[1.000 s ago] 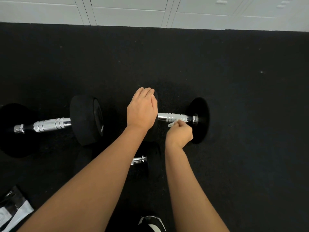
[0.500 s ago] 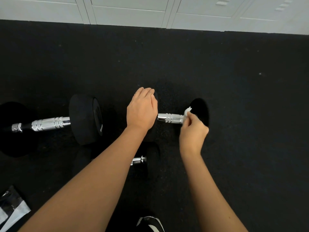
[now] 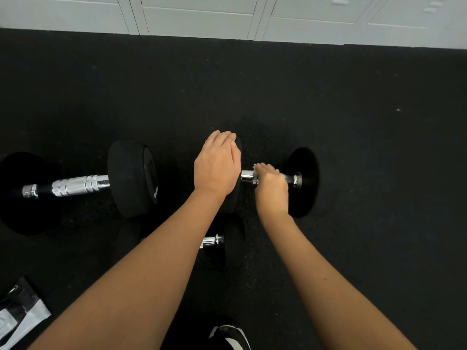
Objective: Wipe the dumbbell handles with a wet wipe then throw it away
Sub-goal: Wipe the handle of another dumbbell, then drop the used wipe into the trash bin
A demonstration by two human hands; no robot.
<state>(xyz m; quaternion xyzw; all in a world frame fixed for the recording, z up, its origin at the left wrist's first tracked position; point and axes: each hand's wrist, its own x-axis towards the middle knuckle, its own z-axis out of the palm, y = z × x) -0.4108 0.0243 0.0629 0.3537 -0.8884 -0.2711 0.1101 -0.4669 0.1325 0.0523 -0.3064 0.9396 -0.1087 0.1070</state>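
Chrome handle (image 3: 246, 176) lay between the hands. The left hand (image 3: 216, 165) pressed flat on the dumbbell's black weight (image 3: 233, 200), steadying it; the right hand (image 3: 271, 184) gripped, seemingly, a wet wipe (image 3: 255, 178) around it.

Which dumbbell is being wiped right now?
The right dumbbell: the right hand grips its handle with the wet wipe, the left hand on its head. The left dumbbell lies untouched.

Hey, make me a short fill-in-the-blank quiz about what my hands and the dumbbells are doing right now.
1. The left hand rests on the dumbbell's black ____.
2. The right hand grips the white wet wipe around the chrome ____ of that dumbbell.
3. The other large dumbbell lies to the ____ of both hands.
4. The floor is ____ in colour.

Missing words: weight head; handle; left; black
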